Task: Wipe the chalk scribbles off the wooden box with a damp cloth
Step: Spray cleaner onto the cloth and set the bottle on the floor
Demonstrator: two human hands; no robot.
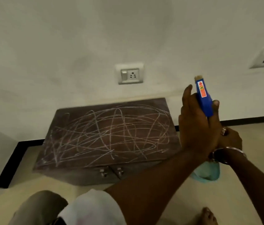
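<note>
Against a pale wall, the scribbled wooden box (108,140) sits left of the left hand (197,125), whose fingers wrap a blue spray head (204,98); right hand (230,140) grips the bottle below (likely slippery when wet). Cloth unseen.

Wooden box (108,135): dark matt lid w/ dusty white chalk scribbles (111,130), metal latches (111,172) near side. Spray head (204,98) at right: glossy blue plastic, orange paper sticker.

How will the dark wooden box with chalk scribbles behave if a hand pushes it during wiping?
The dark wooden box probably stays put: it looks broad, low and flat on the floor. It seems rigid and fairly heavy, with metal latches in front. Tipping looks unlikely.
</note>
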